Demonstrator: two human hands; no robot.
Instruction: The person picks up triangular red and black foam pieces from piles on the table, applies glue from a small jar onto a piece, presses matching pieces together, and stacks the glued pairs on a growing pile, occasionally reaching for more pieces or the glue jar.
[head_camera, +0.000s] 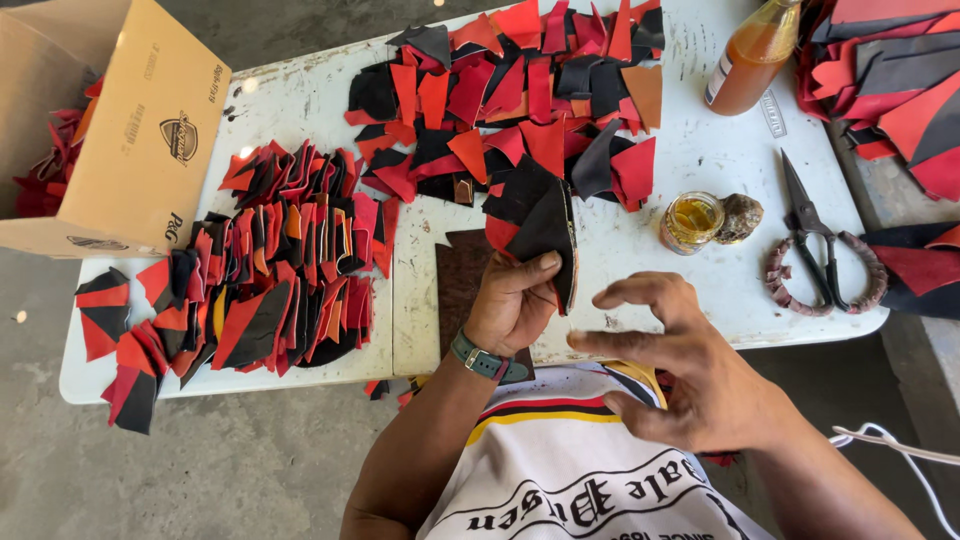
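Observation:
My left hand (512, 300), with a green watch strap on the wrist, grips a black and red leather piece (545, 232) held on edge above a dark brown board (460, 282) on the white table (700, 150). To the right of that piece hovers my right hand (680, 365), fingers spread and empty. A small open glass jar of amber glue (691, 221) stands just beyond my right hand, its lid (741, 217) beside it.
Loose red and black leather scraps (520, 100) cover the table's far middle, and stacked joined pieces (270, 270) fill its left. Scissors with wrapped handles (820, 250) lie right. An amber bottle (755, 55) stands far right; a cardboard box (120, 130) at left.

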